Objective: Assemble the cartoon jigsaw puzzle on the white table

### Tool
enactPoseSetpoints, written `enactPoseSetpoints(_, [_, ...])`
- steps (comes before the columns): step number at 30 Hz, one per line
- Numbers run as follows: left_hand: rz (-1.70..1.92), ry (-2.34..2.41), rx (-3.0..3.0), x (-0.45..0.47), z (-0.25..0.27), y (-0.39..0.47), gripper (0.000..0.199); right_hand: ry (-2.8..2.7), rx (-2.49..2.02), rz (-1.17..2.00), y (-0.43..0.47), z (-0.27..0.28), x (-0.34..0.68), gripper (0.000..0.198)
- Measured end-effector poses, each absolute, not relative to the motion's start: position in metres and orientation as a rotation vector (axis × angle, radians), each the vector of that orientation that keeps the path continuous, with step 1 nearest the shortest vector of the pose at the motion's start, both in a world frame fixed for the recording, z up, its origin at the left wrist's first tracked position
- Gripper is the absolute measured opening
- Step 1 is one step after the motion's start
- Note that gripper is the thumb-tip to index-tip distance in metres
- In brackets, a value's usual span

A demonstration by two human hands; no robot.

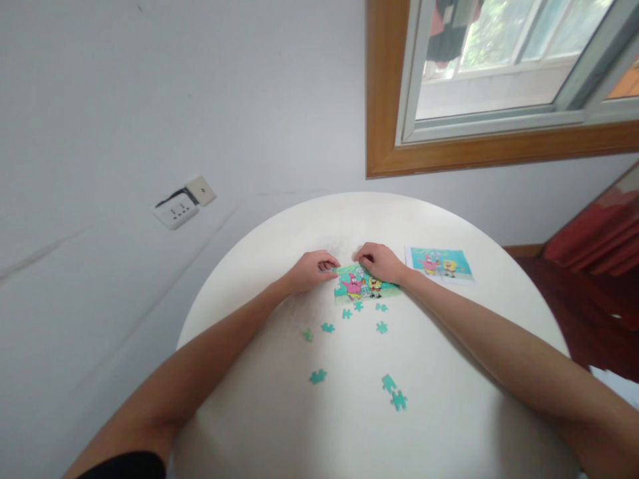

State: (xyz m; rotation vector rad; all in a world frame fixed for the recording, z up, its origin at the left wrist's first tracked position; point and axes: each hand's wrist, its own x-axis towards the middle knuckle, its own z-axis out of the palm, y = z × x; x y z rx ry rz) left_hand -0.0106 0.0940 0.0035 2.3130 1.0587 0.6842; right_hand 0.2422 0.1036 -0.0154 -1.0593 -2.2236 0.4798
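A partly assembled jigsaw puzzle lies flat on the white round table, showing a pink starfish figure and a yellow square figure on a green-blue ground. My left hand is at its upper left corner, with thumb and forefinger closed around the edge there. Along the top edge rests my right hand, fingers curled and pressed to the puzzle, its palm covering the upper right part. Whatever lies under those right fingertips is hidden. Just below the puzzle are loose teal puzzle pieces, several of them scattered towards me.
Right of my right hand lies a printed reference picture with the same figures. Two more pieces sit close together nearer me on the table. Beyond the table's far edge are a wall with a socket and a wood-framed window.
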Motion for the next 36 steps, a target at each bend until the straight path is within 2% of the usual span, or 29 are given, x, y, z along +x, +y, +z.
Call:
enactPoseSetpoints(9, [0.738, 0.971, 2.383, -0.0084, 0.0048, 0.0921, 0.011, -2.231, -1.059, 0.477, 0.1040, -0.0155, 0.2421, 0.024])
enactPoseSetpoints(20, [0.704, 0.828, 2.655, -0.0114, 0.0054, 0.0942, 0.017, -2.220, -1.073, 0.482, 0.1025, -0.0146, 0.2417, 0.025])
enactPoseSetpoints(36, [0.726, 0.883, 2.626, -0.0093, 0.0036, 0.0926, 0.019, -2.216, -1.075, 0.505, 0.1056, -0.0155, 0.2442, 0.024])
